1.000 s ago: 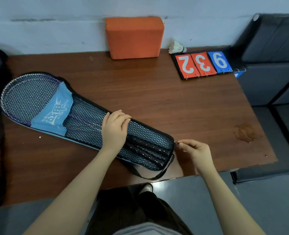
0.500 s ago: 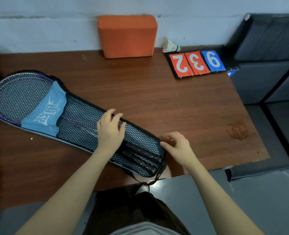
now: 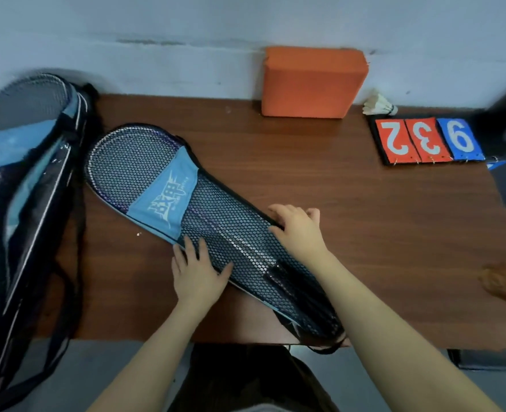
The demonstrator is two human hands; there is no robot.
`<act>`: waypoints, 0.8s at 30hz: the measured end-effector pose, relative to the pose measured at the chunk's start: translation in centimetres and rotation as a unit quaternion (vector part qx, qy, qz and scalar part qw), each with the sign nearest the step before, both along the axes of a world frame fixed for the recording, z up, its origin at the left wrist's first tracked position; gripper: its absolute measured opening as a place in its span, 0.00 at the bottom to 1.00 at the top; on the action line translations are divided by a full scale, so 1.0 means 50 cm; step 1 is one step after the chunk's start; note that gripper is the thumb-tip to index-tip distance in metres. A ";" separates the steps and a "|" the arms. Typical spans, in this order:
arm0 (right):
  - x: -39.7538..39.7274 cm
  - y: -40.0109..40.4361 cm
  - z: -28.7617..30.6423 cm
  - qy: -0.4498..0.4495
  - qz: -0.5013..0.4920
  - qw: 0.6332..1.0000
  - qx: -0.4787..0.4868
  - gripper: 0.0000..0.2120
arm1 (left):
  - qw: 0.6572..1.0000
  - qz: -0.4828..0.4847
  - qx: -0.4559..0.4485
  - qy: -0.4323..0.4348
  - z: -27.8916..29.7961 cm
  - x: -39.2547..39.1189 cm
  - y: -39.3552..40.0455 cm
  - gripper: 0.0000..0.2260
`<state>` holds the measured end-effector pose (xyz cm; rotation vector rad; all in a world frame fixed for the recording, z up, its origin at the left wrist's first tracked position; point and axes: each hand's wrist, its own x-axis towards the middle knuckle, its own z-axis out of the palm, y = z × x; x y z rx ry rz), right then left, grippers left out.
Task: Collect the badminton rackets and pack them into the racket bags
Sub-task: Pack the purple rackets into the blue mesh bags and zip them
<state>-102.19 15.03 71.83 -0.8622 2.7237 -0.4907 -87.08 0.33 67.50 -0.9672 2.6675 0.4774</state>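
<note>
L hand [image 3: 196, 273] & R hand [image 3: 298, 228] lie flat, fingers spread, gripping nothing, on long teardrop mesh racket bag [image 3: 216, 221] w/ blue fabric band, on wood-grain table [image 3: 364, 218].

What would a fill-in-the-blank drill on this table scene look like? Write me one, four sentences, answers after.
1. The block standing against the wall is coloured ____.
2. The blue card of the scoreboard shows the digit ____.
3. Both hands, left and right, rest on the mesh racket ____.
4. The white ____ lies between the block and the scoreboard.

Answers: orange; 9; bag; shuttlecock
</note>
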 end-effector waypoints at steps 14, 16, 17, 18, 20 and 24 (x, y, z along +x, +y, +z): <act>0.072 -0.135 -0.037 -0.120 -0.024 0.989 -0.082 0.23 | 0.996 -0.057 0.046 0.059 0.016 0.083 -0.145 0.40; 0.070 -0.160 -0.039 -0.121 -0.043 0.988 -0.085 0.23 | 0.995 0.004 0.057 0.078 0.016 0.070 -0.163 0.38; 0.070 -0.168 -0.039 -0.121 -0.053 0.988 -0.084 0.23 | 0.995 0.022 0.061 0.079 0.016 0.061 -0.172 0.37; 0.071 -0.172 -0.040 -0.120 -0.061 0.988 -0.081 0.23 | 0.995 0.027 0.061 0.077 0.014 0.051 -0.179 0.37; 0.078 -0.175 -0.041 -0.114 -0.077 0.988 -0.071 0.23 | 0.993 0.027 0.070 0.090 0.010 0.034 -0.186 0.36; 0.093 -0.171 -0.032 -0.109 -0.088 0.989 -0.057 0.24 | 0.964 0.065 0.193 0.174 0.010 0.028 -0.173 0.38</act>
